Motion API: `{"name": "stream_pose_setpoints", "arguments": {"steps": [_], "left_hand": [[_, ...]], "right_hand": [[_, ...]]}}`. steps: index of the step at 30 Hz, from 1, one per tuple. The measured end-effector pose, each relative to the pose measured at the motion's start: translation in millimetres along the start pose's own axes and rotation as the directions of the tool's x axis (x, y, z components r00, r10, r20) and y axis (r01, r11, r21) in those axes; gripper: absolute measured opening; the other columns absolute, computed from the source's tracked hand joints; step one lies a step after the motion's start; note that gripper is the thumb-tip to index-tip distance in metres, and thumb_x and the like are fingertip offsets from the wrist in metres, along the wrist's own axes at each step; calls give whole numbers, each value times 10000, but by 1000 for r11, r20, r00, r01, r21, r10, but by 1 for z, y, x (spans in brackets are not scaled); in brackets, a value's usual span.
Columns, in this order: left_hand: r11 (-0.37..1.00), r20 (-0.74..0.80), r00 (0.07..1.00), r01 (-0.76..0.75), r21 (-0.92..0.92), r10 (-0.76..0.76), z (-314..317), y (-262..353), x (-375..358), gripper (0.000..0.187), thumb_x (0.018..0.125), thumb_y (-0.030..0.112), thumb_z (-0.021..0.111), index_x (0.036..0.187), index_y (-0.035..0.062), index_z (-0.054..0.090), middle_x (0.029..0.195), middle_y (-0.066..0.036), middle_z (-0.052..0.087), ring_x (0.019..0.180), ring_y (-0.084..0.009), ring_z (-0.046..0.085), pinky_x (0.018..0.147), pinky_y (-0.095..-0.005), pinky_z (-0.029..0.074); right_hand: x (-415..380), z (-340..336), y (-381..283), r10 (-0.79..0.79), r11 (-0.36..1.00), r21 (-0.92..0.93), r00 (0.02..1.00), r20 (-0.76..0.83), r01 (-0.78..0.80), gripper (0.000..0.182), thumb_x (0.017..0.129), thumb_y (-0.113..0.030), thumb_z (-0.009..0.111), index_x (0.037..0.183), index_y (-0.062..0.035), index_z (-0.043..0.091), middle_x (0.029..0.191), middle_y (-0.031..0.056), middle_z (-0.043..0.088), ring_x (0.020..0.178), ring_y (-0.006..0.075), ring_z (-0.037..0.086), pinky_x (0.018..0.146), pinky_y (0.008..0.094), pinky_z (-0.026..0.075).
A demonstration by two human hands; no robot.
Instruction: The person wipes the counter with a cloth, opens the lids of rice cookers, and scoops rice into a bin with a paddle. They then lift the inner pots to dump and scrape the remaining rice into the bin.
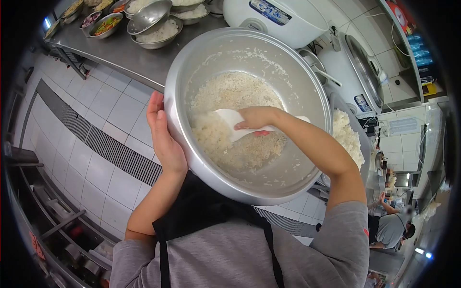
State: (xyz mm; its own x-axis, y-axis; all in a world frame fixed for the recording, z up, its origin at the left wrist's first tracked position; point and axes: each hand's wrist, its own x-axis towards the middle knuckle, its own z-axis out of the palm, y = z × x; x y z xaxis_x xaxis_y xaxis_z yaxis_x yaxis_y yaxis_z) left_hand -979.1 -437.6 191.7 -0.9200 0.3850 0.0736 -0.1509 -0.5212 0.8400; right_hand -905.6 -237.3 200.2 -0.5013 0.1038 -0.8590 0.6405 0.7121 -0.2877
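Observation:
A large metal pot (300, 81) is tilted toward me, with cooked rice (211, 134) and a browned layer stuck to its bottom. Inside it, my right hand (257, 119) is closed on a white paddle (229, 117), whose blade touches the rice. Against the pot's left outer wall, my left hand (164, 137) rests with its palm on the metal and its fingers near the rim. Right of the pot, a tray (367, 149) holds a heap of white rice (346, 134), partly hidden by my right forearm.
Metal bowls of rice (158, 36) and vegetables (106, 26) stand on a steel table (115, 55). Two white rice cookers (283, 19) are behind the pot. Tiled floor with a drain grate (101, 139) lies left. A co-worker (391, 230) is at far right.

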Motion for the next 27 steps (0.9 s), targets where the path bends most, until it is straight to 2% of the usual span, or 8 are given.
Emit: {"name": "stream_pose_setpoints", "arguments": {"steps": [8,12,13,16,20,22,24,27], "left_hand": [[995,-24,998,-51,84,54,-5,-4,0,461,897,259,285,1281,6,251,1281,-153,290,1185,-225,274,1006,-336,194],[999,17,999,-30,28,30,-5,-3,-2,461,902,274,284,1278,9,256,1285,-147,287,1197,-230,273,1002,-318,215],[998,30,999,-39,38,38,-5,-4,-2,465,905,287,290,1277,11,256,1284,-148,289,1194,-226,282,998,-313,231],[998,37,999,-39,39,37,-5,-4,-2,465,909,291,285,1278,9,251,1281,-148,291,1190,-220,289,998,-318,236],[999,59,997,-42,-6,43,-7,-3,-2,462,918,290,281,1276,1,245,1281,-127,308,1185,-215,306,1002,-323,240],[999,74,996,-43,-20,44,-9,-4,-2,457,922,279,280,1282,1,237,1284,-121,314,1189,-210,309,999,-328,247],[999,89,996,-20,-40,23,-6,-2,-2,455,923,276,273,1281,-3,240,1282,-123,316,1187,-210,312,998,-328,248],[1000,111,994,-5,0,5,-7,-1,-2,456,922,282,258,1283,4,232,1272,-129,321,1180,-213,322,990,-332,263]], "right_hand": [[-10,31,4,-263,900,371,964,43,229,194,861,-216,451,961,-53,484,542,77,496,382,147,467,336,269,372],[-25,30,12,-245,931,271,969,-29,243,231,851,-236,475,960,-33,490,538,76,497,381,151,468,344,274,371],[-11,33,31,-380,900,178,917,-121,397,271,845,-250,491,978,-14,488,549,81,513,382,147,469,363,275,384],[-60,13,19,-193,894,395,978,-81,210,295,843,-242,496,1001,6,472,552,87,514,383,146,469,367,278,386],[-101,-7,57,-236,906,279,927,-291,319,283,844,-230,494,992,9,458,553,99,513,391,138,476,346,277,375],[-137,-10,81,-156,752,586,946,-285,300,243,845,-213,486,949,3,448,555,117,511,387,155,482,322,275,365],[-159,1,125,-84,680,595,852,-517,428,197,849,-193,467,897,-4,440,534,115,494,341,167,449,285,274,339],[-217,21,178,30,520,734,850,-527,437,180,856,-187,453,887,-11,440,498,93,459,285,156,387,248,277,306]]}}
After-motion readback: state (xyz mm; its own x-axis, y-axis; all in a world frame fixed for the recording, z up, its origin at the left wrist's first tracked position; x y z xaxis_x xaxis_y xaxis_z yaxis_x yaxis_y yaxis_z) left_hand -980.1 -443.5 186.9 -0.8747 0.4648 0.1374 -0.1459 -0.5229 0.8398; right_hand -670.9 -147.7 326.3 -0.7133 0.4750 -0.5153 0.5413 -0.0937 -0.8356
